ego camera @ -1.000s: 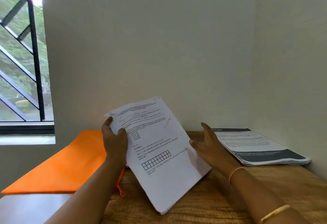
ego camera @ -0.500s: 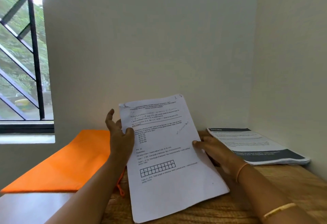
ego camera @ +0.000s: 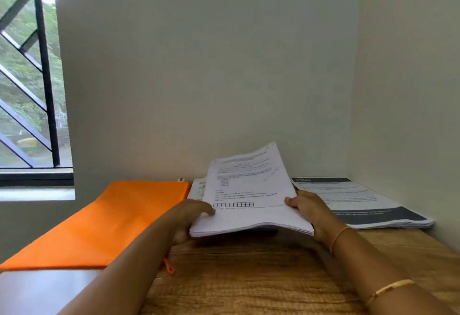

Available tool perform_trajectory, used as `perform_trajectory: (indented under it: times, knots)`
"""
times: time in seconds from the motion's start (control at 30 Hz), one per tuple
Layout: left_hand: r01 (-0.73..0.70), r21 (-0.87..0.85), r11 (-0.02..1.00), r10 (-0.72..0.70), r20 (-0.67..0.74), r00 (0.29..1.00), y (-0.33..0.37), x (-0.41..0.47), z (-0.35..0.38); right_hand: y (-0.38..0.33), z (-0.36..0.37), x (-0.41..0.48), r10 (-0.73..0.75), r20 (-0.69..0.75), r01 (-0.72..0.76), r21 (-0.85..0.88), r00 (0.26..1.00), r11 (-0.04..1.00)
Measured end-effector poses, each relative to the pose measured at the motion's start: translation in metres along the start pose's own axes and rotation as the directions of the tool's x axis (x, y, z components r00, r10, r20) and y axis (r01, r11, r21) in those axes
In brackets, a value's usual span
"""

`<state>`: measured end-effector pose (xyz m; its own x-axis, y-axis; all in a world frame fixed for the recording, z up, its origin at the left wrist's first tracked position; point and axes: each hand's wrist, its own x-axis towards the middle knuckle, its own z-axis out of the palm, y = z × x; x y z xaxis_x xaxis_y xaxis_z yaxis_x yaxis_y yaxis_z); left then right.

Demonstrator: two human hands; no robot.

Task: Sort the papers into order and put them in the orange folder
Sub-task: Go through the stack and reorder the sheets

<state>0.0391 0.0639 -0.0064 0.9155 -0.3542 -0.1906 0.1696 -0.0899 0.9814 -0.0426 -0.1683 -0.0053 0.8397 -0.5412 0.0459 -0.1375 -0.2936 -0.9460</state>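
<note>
While both hands are gripping it, the stack of papers (ego camera: 249, 205) is hovering between them.
The left hand (ego camera: 189, 217) and right hand (ego camera: 308, 212) are pinching its side edges; light, floppy and likely to fan apart, it is probably needing that two-sided hold. The orange folder (ego camera: 124, 215) is lying just beside the left hand.

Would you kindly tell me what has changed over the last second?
The white papers tipped down from nearly upright to almost flat, low over the table. The right hand, open beside them before, now grips their right edge; the left hand keeps its hold. The orange folder and the dark-banded stack stayed put.
</note>
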Motion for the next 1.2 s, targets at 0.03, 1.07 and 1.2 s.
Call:
perform_trajectory:
  times: [0.03, 1.07, 1.2]
  knots:
    - [0.011, 0.024, 1.000, -0.011, 0.014, 1.000, 0.000, 0.000, 0.001, 0.000, 0.001, -0.002, 0.019, -0.018, -0.018, 0.015, 1.000, 1.000]
    - [-0.068, 0.948, 0.311, 0.391, -0.063, 0.918, -0.028, 0.044, -0.010, 0.009, 0.055, 0.006, -0.257, 0.091, 0.235, -0.755, 0.962, 0.613]
    - [-0.057, 0.933, 0.354, 0.411, -0.101, 0.906, -0.028, 0.045, -0.010, 0.015, 0.058, 0.009, -0.256, 0.105, 0.245, -0.751, 0.961, 0.613]
